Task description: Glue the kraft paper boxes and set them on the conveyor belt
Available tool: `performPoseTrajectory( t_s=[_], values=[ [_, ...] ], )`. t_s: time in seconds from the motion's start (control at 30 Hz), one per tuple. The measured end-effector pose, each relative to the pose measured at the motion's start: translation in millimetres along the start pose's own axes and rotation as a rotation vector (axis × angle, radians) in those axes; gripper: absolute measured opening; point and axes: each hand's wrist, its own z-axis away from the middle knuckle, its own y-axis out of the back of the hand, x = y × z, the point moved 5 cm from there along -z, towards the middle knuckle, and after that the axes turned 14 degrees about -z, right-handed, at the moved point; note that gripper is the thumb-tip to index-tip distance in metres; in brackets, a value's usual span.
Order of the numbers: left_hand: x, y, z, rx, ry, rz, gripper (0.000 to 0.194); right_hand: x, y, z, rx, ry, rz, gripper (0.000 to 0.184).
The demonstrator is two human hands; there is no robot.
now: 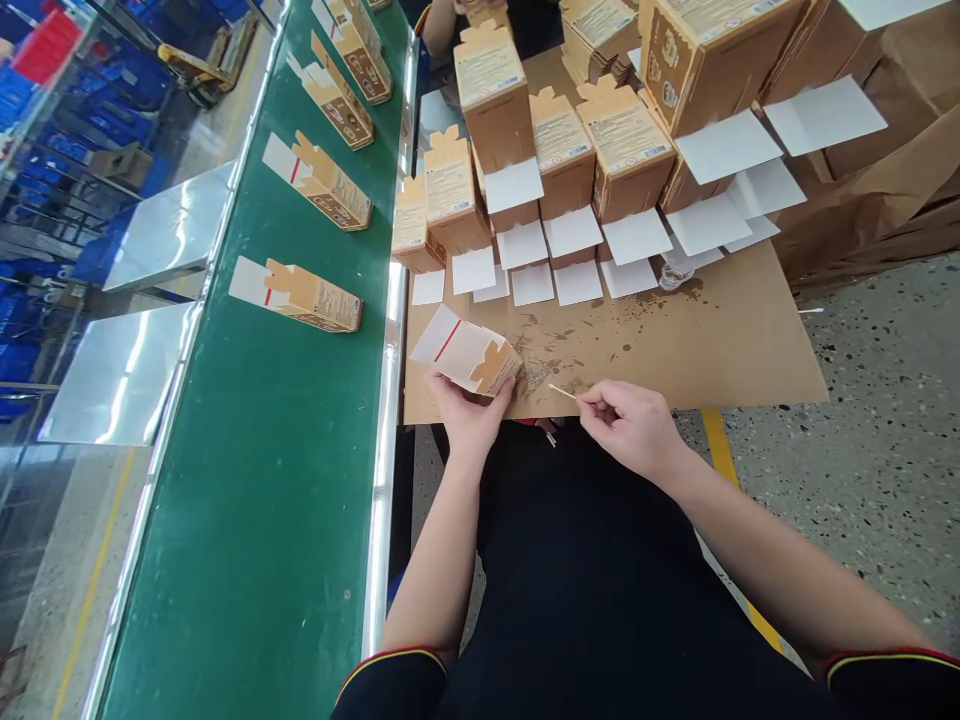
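Note:
My left hand grips a small brown cardboard box near the front edge of the table. The box is tilted, and its white flap with a red strip points to the upper left. In my right hand, a thin cotton swab is pinched between thumb and fingers. Its pale tip points left toward the box, a short gap apart from it. Under both lies a brown cardboard sheet with dark wet-looking spots.
Several open cartons with white flaps stand stacked at the back of the table. Left runs a green conveyor belt carrying several cartons. A small clear container sits by the stacks. Another person's hand shows at the top.

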Motion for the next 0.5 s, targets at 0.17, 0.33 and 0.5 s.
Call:
performPoseTrajectory(
  t_s=[0.17, 0.33, 0.5],
  values=[
    [0.9, -8.6, 2.3, 0.013, 0.000, -0.084, 0.084, -8.4, 8.4, 6.6, 0.052, -0.078, -0.035, 0.021],
    [-5.4, 6.4, -10.0, 0.028, -0.004, -0.139, 0.083, -6.8, 5.0, 5.0, 0.014, -0.126, -0.140, 0.023],
    [-56.6, 104.2, -55.4, 0.305, 0.104, -0.070, 0.092, 5.0, 23.6, 9.1, 0.096, -0.194, -0.169, 0.023]
  ],
)
